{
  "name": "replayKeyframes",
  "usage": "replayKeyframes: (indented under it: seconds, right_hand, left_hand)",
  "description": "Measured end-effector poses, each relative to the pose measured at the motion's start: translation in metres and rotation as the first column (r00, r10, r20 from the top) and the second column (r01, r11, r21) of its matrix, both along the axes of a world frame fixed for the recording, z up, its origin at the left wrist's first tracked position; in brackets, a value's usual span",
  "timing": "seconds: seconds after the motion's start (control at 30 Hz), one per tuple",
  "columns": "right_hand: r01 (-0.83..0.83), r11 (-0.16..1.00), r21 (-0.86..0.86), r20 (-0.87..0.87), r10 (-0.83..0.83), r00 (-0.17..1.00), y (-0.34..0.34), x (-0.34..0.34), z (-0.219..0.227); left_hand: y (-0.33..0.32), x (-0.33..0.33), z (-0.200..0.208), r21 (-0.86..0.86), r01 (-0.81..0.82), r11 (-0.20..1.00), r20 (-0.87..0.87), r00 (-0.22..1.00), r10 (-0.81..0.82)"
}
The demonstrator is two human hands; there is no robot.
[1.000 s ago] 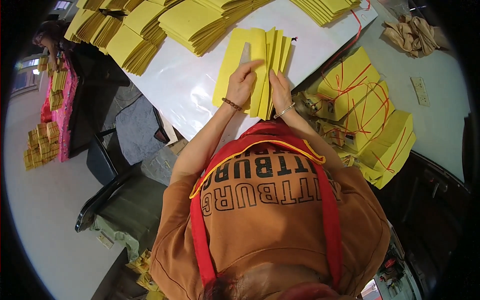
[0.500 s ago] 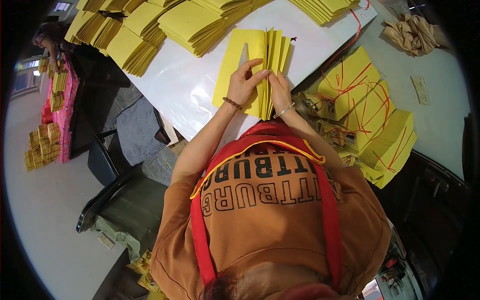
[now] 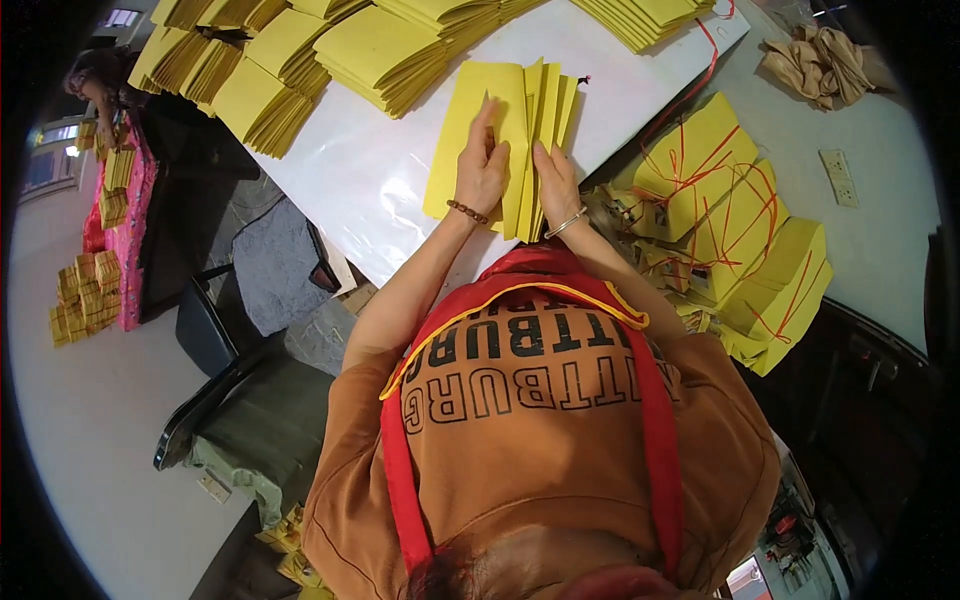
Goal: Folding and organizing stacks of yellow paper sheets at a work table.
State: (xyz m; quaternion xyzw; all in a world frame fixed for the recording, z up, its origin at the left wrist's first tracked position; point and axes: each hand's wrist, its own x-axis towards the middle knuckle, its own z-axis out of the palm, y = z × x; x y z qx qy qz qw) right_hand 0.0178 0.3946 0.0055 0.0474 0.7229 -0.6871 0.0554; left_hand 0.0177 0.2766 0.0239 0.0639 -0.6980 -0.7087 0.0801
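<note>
A sheaf of folded yellow paper (image 3: 518, 110) stands on its edge at the near side of the white table, its leaves fanned apart on the right. My left hand (image 3: 483, 170) lies along the left part of the sheaf, fingers stretched out flat and thumb apart. On the other side, my right hand (image 3: 556, 182) holds the right-hand leaves, its thumb on their near edges; the tips of its other fingers are partly hidden. The two hands flank the sheaf without touching each other. A brown bead bracelet (image 3: 467, 211) circles my left wrist, a silver bangle (image 3: 567, 222) my right.
Stacks of folded yellow paper (image 3: 380, 45) line the far side of the white table (image 3: 350, 190). Yellow bundles with red string (image 3: 720, 230) lie to the right. A chair (image 3: 250, 420) stands at left. Farther left, a person (image 3: 95, 85) is beside a pink-covered table (image 3: 142, 190).
My hands have parted from their meeting point over the leaves. The left one straightened its bent fingers and lies flat along the sheaf; the right slid slightly down the right side.
</note>
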Motion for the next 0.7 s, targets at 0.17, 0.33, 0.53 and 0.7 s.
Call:
replayKeyframes:
  seconds: [0.17, 0.33, 0.53, 0.7]
  right_hand:
    - [0.016, 1.000, -0.001, -0.015, -0.016, 1.000, -0.001, 0.001, -0.001]
    - [0.007, 0.999, -0.045, -0.012, -0.007, 1.000, 0.000, -0.001, -0.010]
    - [0.011, 1.000, -0.021, -0.051, -0.012, 0.999, 0.000, 0.001, -0.004]
    - [0.001, 1.000, 0.031, 0.005, -0.001, 1.000, 0.000, -0.001, -0.004]
  left_hand:
    - [0.001, -0.003, 0.005, -0.188, 0.119, 0.975, 0.058, 0.992, -0.110]
    - [0.000, -0.003, 0.002, -0.116, 0.133, 0.984, 0.053, 0.990, -0.127]
    - [-0.004, -0.001, 0.002, 0.004, 0.181, 0.984, 0.110, 0.978, -0.180]
    - [-0.005, -0.004, -0.012, 0.176, 0.127, 0.976, 0.084, 0.986, -0.144]
